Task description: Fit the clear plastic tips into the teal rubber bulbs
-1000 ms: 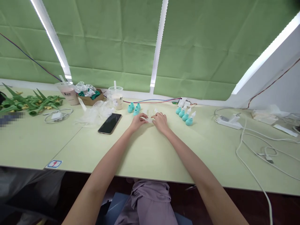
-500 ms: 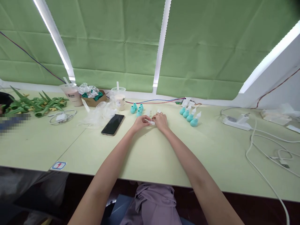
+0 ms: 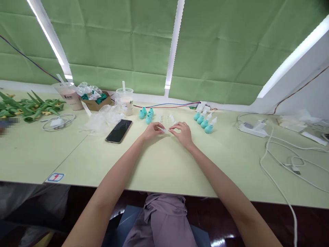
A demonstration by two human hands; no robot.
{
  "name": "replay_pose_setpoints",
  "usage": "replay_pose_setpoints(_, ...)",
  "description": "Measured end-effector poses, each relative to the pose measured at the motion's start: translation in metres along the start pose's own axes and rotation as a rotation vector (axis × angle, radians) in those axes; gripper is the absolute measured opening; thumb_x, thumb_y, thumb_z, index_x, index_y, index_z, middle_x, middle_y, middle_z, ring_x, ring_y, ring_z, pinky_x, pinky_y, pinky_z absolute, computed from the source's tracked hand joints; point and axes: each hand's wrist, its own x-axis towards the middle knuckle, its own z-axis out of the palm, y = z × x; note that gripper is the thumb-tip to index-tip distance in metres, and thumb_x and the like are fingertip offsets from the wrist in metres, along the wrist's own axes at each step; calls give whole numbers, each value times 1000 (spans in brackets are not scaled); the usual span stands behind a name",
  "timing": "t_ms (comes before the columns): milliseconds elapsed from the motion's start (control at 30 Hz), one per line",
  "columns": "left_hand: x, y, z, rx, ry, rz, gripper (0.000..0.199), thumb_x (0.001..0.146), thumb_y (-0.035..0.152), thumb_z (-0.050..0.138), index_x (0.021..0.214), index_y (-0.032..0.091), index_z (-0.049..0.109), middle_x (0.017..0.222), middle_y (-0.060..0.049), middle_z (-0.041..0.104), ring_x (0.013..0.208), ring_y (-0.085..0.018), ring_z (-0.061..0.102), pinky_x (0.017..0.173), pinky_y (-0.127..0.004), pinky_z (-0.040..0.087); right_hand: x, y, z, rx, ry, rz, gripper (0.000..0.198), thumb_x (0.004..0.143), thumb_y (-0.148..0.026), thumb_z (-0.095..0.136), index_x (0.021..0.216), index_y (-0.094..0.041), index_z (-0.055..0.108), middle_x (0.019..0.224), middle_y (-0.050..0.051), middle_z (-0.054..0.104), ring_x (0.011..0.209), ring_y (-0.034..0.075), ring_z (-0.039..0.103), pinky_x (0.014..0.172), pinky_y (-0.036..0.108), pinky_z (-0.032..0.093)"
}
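The right hand [image 3: 183, 133] is moved outward from the left hand [image 3: 153, 130] since the frame half a second ago, and a wider space is opened between the two palms. The near ends of both hands' fingers are kept close together over the table [image 3: 164, 164]. A small translucent piece [image 3: 166, 131] is located between the fingertips, directly in front of the body. It is pinched at one end by the left thumb and fingers. The right thumb and index finger are brought near each other at its other end; whether the piece is gripped there or only touched cannot be told. From this arrangement, the piece is judged to be handled by both hands from opposite ends, rather than covered by the right hand.

In the earlier frame the right fingers are bunched over the work area; now they are extended and raised. Loose white pieces [image 3: 172, 118] are seen just beyond the hands. The untipped teal bulbs [image 3: 148, 119] on the left and the white-tipped teal bulbs [image 3: 208, 129] on the right are left undisturbed.
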Motion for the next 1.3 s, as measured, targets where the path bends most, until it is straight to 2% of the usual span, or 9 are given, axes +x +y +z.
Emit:
replay_pose_setpoints(133,-3,4,7,-19,-45,-2,36,59,34,76,84,12,61,86,-8,67,76,-16,63,68,-29,48,-10,-3,1,-55,-47,-29,13,80,-37,63,79,-27,72,83,0,65,84,18,52,75,32,33)
replay_pose_setpoints(367,-3,2,11,-46,-100,-1,37,56,33,78,83,12,63,84,-6,67,78,-16,63,78,-33,49,-9,4,2,-140,-63,-87,18,83,-38,59,78,-27,72,83,1,66,84,17,52,72,33,29)
replay_pose_setpoints(600,-3,1,11,-46,-130,9,39,57,34,78,86,13,64,88,-7,68,83,-17,64,84,-37,48,-13,4,2,-144,-75,-117,17,83,-38,59,82,-28,72,83,0,67,83,16,52,72,33,27)
replay_pose_setpoints(800,-7,8,13,-61,-116,-49,42,58,38,77,90,12,67,90,-9,69,85,-19,64,84,-36,48,-15,5,3,-159,-74,-150,22,86,-41,54,88,-28,72,85,2,68,83,17,52,73,34,26)
replay_pose_setpoints(967,-9,16,18,-67,-54,-58,42,62,44,74,88,11,70,88,-10,70,82,-20,64,84,-36,48,-14,3,2,-131,-65,-116,25,88,-41,51,94,-29,71,86,1,69,84,17,52,73,33,28)
replay_pose_setpoints(1167,-6,14,17,-26,-37,-59,42,60,44,75,88,13,71,88,-9,71,81,-20,64,82,-35,49,-11,2,-2,-27,-87,-21,21,85,-41,55,90,-30,72,88,2,68,87,18,54,78,34,32)
replay_pose_setpoints(1233,-4,12,17,-27,-22,-53,42,60,44,75,88,13,71,88,-9,71,81,-20,65,82,-35,49,-10,5,-1,84,-81,41,20,82,-43,58,89,-29,72,93,3,68,92,19,55,82,35,36)
replay_pose_setpoints(1300,-3,12,17,-33,5,-46,44,59,44,76,90,13,70,88,-10,71,80,-20,65,82,-36,50,-9,8,2,289,-90,136,24,78,-45,61,92,-28,70,102,3,66,98,19,56,85,35,40)
